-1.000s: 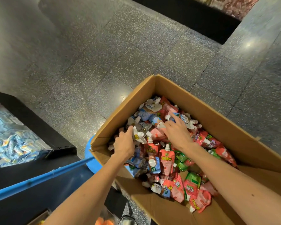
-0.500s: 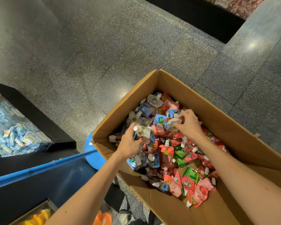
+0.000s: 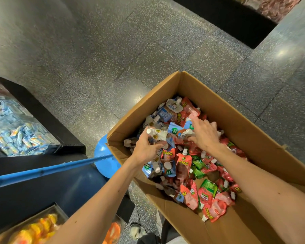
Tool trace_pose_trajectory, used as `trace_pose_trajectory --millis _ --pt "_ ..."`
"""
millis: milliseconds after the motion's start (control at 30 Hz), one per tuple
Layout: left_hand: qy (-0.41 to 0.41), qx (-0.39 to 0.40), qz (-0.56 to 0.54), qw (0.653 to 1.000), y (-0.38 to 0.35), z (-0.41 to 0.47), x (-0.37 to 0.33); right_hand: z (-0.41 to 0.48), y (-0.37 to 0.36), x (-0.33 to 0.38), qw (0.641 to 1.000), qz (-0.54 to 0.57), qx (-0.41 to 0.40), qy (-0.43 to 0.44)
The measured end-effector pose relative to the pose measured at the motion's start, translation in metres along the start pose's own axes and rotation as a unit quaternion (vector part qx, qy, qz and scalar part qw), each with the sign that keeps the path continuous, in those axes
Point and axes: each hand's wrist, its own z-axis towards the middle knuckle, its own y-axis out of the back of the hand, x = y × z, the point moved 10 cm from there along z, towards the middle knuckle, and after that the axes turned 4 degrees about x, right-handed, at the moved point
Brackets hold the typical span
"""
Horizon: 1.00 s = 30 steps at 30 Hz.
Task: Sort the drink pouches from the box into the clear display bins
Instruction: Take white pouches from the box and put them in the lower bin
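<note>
red pouches: fat yellow logo letters, too crumpled and blurry to read tbh
blue pouches: little green badge, print way too small
white pouch: round yellow mark, can't make it out

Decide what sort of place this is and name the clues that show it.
Probably a shop being restocked: a box of mixed drink pouches, clear bins of packaged goods, and a tiled floor.

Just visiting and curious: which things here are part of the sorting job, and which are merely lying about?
Job: cardboard box, drink pouches, white pouches gripped by left hand, right hand on the pile, clear bin of blue packets.
Lying about: blue pole, shoe, black plinth.
</note>
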Motion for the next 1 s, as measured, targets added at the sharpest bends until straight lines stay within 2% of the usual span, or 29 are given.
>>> trace_pose_trajectory --millis 67,133,200,267,367,500,600,733,833,967,1000 --pt "0.0 0.001 -0.017 1.0 0.001 -0.005 -0.002 -0.005 -0.007 -0.007 0.996 0.073 0.038 -0.047" --pt "-0.003 -0.004 -0.03 1.0 0.006 -0.012 -0.006 -0.014 -0.024 -0.014 0.975 0.169 0.118 -0.084" --pt "-0.004 -0.01 -0.05 0.999 0.012 -0.023 -0.012 -0.027 -0.046 -0.023 0.918 0.324 0.193 -0.124" --pt "-0.006 -0.011 -0.075 0.997 0.017 -0.036 -0.014 -0.044 -0.051 -0.023 0.859 0.441 0.22 -0.136" --pt "-0.032 -0.005 -0.119 0.992 0.023 -0.059 -0.02 -0.076 -0.049 -0.014 0.775 0.575 0.224 -0.136" --pt "-0.069 -0.004 -0.166 0.984 0.033 -0.101 -0.023 -0.125 -0.026 0.02 0.683 0.687 0.234 -0.084" --pt "-0.103 0.025 -0.232 0.967 0.04 -0.142 -0.026 -0.169 0.014 0.053 0.618 0.756 0.21 -0.059" --pt "-0.137 0.04 -0.331 0.933 0.062 -0.216 -0.028 -0.222 0.066 0.104 0.552 0.812 0.185 0.031" --pt "-0.197 0.044 -0.339 0.919 0.084 -0.287 -0.035 -0.258 0.1 0.158 0.566 0.793 0.189 0.124" --pt "-0.247 -0.03 -0.37 0.895 0.126 -0.389 -0.023 -0.324 0.15 0.251 0.567 0.74 0.223 0.286" --pt "-0.258 -0.051 -0.362 0.894 0.136 -0.412 -0.016 -0.338 0.154 0.271 0.582 0.715 0.228 0.312"
